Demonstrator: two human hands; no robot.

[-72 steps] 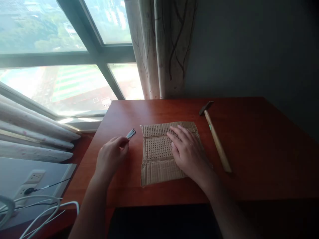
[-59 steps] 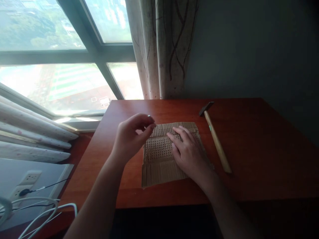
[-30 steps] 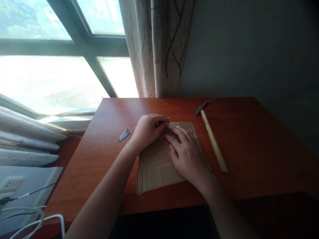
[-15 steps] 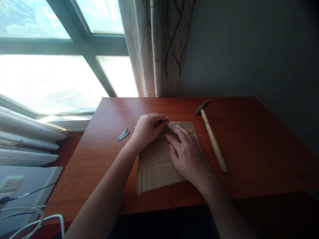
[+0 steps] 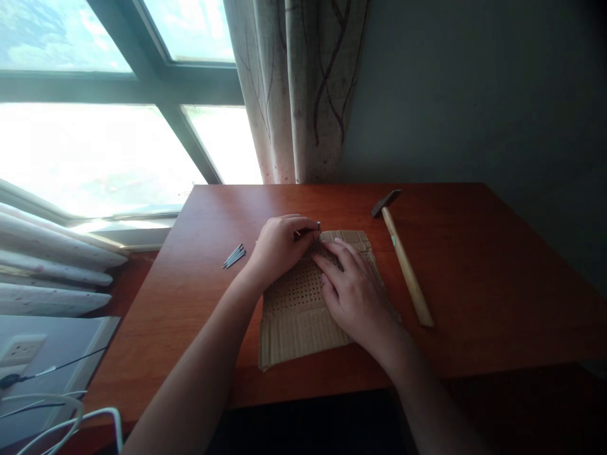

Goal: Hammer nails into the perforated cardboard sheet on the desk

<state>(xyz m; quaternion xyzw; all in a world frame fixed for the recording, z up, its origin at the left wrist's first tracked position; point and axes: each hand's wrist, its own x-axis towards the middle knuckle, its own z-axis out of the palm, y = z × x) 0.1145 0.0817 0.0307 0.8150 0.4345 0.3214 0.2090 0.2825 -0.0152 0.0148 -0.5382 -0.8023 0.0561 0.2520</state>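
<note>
Between the thumb and fingers of my left hand (image 5: 282, 249) is a nail (image 5: 318, 225), its head showing above the fingertips. It is held over the far part of a brown cardboard piece (image 5: 303, 338), which has rows of small holes across its middle. Whether the nail's tip is in a hole is hidden by my fingers. My right hand (image 5: 358, 287) lies on the cardboard with its fingers spread, the fingertips close to the nail. Several loose nails (image 5: 234, 256) lie in a small bunch on the table left of my left hand.
A hammer (image 5: 406, 262) with a wooden handle lies on the reddish wooden table (image 5: 478, 265), right of the cardboard. Behind the table hangs a curtain (image 5: 298, 95). White cables (image 5: 102, 414) and a wall socket (image 5: 23, 351) are at the lower left.
</note>
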